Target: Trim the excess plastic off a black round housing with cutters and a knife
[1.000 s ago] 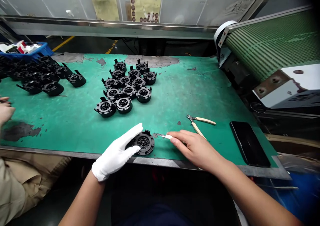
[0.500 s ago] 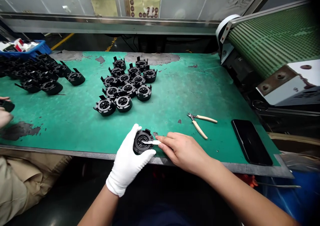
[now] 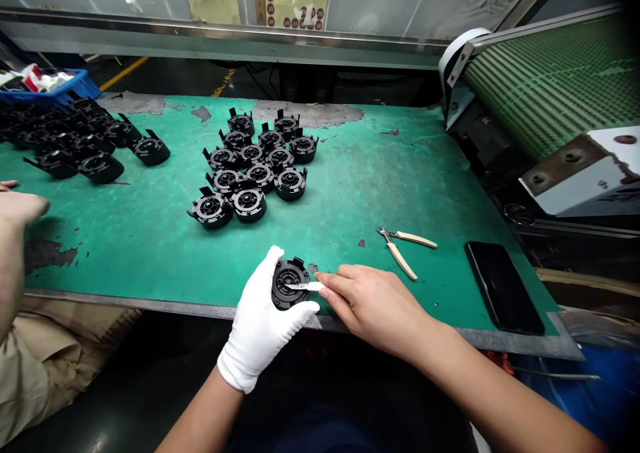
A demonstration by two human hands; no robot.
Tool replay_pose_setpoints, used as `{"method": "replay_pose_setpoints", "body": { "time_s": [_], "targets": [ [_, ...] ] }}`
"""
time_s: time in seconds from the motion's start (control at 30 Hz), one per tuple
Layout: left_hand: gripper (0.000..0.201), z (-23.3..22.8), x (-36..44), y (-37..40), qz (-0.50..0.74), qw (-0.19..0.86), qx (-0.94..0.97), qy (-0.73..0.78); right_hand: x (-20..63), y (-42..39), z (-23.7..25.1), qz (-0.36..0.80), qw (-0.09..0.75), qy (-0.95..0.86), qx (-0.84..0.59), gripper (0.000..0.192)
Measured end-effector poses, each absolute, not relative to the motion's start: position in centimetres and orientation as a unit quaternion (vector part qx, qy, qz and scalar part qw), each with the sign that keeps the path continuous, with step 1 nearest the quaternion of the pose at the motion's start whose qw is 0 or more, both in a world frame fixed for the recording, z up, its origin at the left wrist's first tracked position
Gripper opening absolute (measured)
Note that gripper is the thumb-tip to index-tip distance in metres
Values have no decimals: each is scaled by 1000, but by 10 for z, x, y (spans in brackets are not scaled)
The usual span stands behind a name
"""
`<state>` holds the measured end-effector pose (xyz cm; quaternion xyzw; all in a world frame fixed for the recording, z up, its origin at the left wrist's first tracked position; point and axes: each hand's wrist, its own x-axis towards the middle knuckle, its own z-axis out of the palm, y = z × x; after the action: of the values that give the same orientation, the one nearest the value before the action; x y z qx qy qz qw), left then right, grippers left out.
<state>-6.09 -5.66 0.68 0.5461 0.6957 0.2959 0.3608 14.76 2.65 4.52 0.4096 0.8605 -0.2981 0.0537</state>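
A round black plastic housing [image 3: 290, 274] is gripped by my left hand [image 3: 265, 313], which wears a white glove. Its ribbed inner face is turned up, close to the table's front edge. Bare-skinned, my right hand [image 3: 367, 303] pinches a small knife [image 3: 305, 286] with a thin pale blade. The blade's tip reaches over the middle of the housing; whether it touches the plastic I cannot tell. Behind my hands stands a group of similar black housings [image 3: 249, 199], set close together with clips sticking up.
Cream-handled nippers [image 3: 403, 253] lie spread on the green table [image 3: 345, 193], left of a black phone [image 3: 503, 286]. More black housings [image 3: 103, 166] crowd the left, before a blue bin [image 3: 75, 89]. A co-worker's hand [image 3: 23, 206] is at far left. A green conveyor belt [image 3: 555, 73] rises right.
The view has shifted slightly. My hands keep nearly the same pose on the housing and knife. The co-worker's hand at left has come further into view, and the black part by it no longer shows.
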Motion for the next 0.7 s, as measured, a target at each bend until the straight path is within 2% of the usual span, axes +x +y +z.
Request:
{"method": "replay_pose_setpoints", "body": {
  "time_s": [0.17,0.53,0.7],
  "targets": [
    [93,5,-59,-56,295,357,534,708,142,28,56,-230,69,881,407,42],
    [90,6,-59,-55,284,332,547,714,137,37,55,-191,85,885,415,40],
    [93,6,-59,-56,290,327,550,712,143,32,52,-279,76,847,446,41]
  ]
}}
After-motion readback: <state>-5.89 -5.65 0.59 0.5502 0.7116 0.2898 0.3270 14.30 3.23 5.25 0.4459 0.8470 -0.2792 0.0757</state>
